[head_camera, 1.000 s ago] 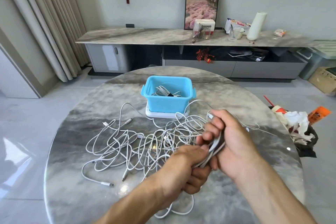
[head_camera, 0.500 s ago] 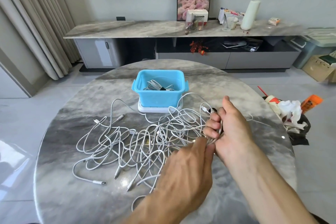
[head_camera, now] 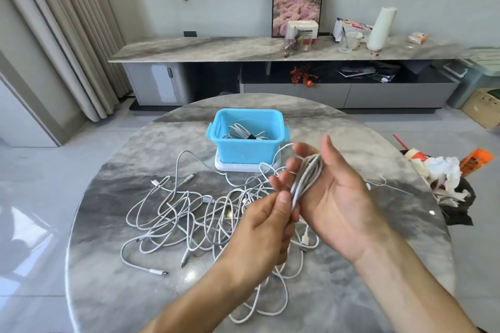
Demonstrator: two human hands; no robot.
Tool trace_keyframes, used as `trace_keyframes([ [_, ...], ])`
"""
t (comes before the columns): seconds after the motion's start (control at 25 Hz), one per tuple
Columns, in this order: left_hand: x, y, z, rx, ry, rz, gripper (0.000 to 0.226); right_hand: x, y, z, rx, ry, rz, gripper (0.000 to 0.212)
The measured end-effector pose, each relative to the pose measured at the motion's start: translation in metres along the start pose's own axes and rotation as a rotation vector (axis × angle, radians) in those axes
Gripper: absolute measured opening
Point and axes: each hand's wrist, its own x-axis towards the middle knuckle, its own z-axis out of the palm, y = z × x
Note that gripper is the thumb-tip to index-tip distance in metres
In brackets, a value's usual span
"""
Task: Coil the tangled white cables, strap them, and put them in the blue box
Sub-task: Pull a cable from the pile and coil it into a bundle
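Note:
A coiled white cable (head_camera: 307,177) lies across the palm of my right hand (head_camera: 332,197), whose fingers are spread and half open. My left hand (head_camera: 266,227) pinches the coil's lower end between thumb and fingers. Beneath both hands a tangle of white cables (head_camera: 194,213) spreads over the round marble table (head_camera: 108,265). Beyond it stands the blue box (head_camera: 247,147) on a white lid (head_camera: 238,166), with a strapped cable coil (head_camera: 244,134) inside.
A bin with crumpled paper and orange packaging (head_camera: 446,178) stands off the table's right edge. A long marble-topped cabinet (head_camera: 243,47) with a picture, a paper roll and small items runs along the far wall. Curtains (head_camera: 54,35) hang at the left.
My right hand has opened from a closed grip, palm turned up, showing the coil. My left hand has slid to the coil's lower end. The camera view has lifted slightly.

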Motion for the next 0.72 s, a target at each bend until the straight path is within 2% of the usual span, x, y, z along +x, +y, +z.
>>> trace_keyframes([
  [0.08,-0.004,0.005,0.001,-0.103,-0.004,-0.092,0.035,0.0,0.008,0.002,-0.065,-0.019,0.022,0.027],
  [0.24,-0.007,0.011,-0.001,-0.091,-0.099,-0.115,0.037,0.0,0.009,0.009,-0.021,0.054,-0.045,0.015],
  [0.36,-0.007,0.014,-0.003,-0.073,-0.177,-0.136,0.038,-0.002,0.008,0.006,-0.089,0.083,-0.049,0.013],
  [0.56,-0.007,0.009,-0.007,0.089,-0.227,-0.155,0.034,0.001,0.013,0.002,-0.069,0.17,0.031,0.038],
  [0.72,0.001,0.013,-0.016,0.151,-0.276,-0.195,0.031,0.0,0.013,0.004,-0.116,0.249,0.061,0.041],
])
